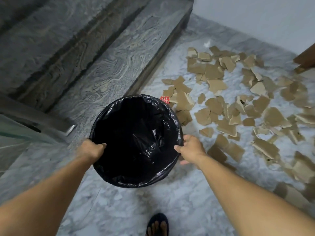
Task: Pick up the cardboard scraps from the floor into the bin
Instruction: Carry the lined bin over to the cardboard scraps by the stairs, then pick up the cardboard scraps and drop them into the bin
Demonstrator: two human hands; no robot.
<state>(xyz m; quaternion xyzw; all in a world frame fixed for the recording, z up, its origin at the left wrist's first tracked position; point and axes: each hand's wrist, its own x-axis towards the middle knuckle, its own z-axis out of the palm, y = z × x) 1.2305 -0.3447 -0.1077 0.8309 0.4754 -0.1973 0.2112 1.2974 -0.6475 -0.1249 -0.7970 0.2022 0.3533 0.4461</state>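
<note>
A round bin (136,182) lined with a black plastic bag stands in the middle of the view, and nothing shows inside it. My left hand (91,149) grips its left rim, fingers curled over the edge. My right hand (191,149) holds the right rim, thumb on top and fingers down the outside. Several torn brown cardboard scraps (214,106) lie scattered over the marble floor to the right of the bin, reaching the far wall.
Grey stone steps (105,53) rise at the left and behind the bin. A glass panel with a metal foot (68,128) stands at the left. A wooden door edge (305,60) shows at the far right. My sandalled foot (157,225) is at the bottom.
</note>
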